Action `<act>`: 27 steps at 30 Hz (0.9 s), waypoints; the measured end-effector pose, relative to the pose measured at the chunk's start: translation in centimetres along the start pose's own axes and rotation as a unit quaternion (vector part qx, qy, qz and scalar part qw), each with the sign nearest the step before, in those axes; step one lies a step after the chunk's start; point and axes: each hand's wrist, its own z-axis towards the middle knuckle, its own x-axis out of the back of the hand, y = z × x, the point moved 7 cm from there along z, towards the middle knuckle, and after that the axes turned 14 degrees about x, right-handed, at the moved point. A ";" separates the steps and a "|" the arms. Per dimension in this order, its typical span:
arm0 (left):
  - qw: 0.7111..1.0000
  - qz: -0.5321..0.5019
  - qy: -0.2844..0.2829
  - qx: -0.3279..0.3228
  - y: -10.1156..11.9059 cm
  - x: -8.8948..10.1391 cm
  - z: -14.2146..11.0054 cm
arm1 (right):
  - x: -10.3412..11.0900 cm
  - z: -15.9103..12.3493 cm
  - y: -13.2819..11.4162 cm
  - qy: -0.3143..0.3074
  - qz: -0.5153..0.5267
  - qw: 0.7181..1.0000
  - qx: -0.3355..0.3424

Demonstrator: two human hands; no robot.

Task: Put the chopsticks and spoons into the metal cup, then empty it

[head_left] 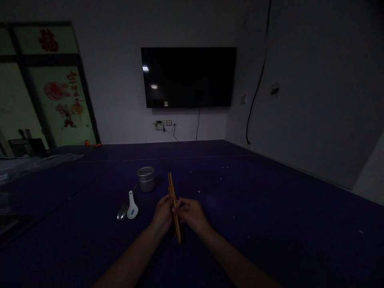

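Between my two hands is a bundle of wooden chopsticks, its far ends pointing away from me. My left hand is closed around the bundle from the left. Fingers of my right hand pinch the chopsticks from the other side, near their middle. To the left lie a white ceramic soup spoon with a blue mark in its bowl and a metal spoon, partly covered by the white one. A grey metal cup stands upright just behind the spoons.
The dark blue surface carries several small white scraps. Clear plastic sheeting lies at the left. A television hangs on the back wall, above sockets and cables. A black cable runs down the right wall.
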 end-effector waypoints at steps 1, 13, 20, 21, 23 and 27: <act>1.000 0.000 0.005 -0.002 0.0 0.0 -0.1 | 0.0 0.0 0.0 -0.004 0.009 1.000 -0.011; 0.955 0.256 0.003 -0.152 2.1 -0.6 -0.3 | 1.4 0.4 1.1 0.026 0.020 0.997 -0.068; 0.664 0.666 0.150 -0.306 3.6 -1.6 -2.4 | 2.9 1.3 1.9 -0.006 -0.106 0.993 -0.052; 0.628 0.701 0.167 -0.293 3.4 -1.6 -2.4 | 3.0 1.3 2.2 -0.013 -0.128 0.990 -0.052; 0.586 0.744 0.186 -0.262 3.1 -1.5 -2.5 | 3.1 1.3 2.5 -0.018 -0.160 0.986 -0.052; 0.572 0.771 0.182 -0.213 2.4 -1.4 -2.3 | 3.2 1.1 2.5 -0.039 -0.222 0.973 -0.041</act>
